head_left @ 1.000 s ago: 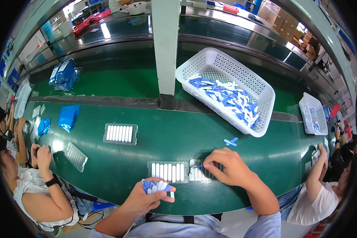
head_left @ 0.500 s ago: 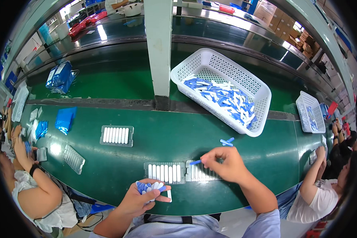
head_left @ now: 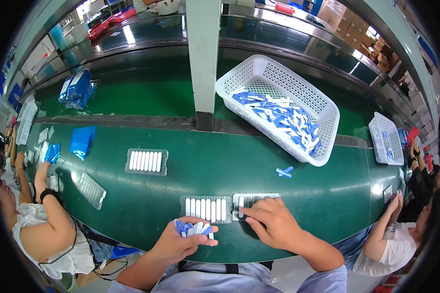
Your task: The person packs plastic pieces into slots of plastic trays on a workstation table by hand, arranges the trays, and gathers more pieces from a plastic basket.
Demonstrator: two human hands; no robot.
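Note:
My left hand [head_left: 183,242] is closed around a bunch of small flat strips with rounded ends [head_left: 194,228], some blue, some white. Just beyond it lies a clear plastic tray [head_left: 230,199] with a row of white strips [head_left: 206,209] in its slots. Butted against that tray's right side is a second clear tray [head_left: 254,197]. My right hand [head_left: 274,222] lies over this second tray, index fingertip on a strip in its leftmost slot, thumb apart from the index. The hand covers most of the remaining slots.
A white basket [head_left: 330,132] full of blue and white strips stands back right, near two crossed blue strips [head_left: 284,172]. Left lie a filled tray [head_left: 147,173], a tilted clear tray [head_left: 92,190] and a blue packet [head_left: 82,141]. A post [head_left: 203,63] rises behind. People sit both sides.
My right hand has lowered and moved a little left onto the right tray; the blue strip it pinched now lies in the leftmost slot, white side up. The person at left has reached farther forward.

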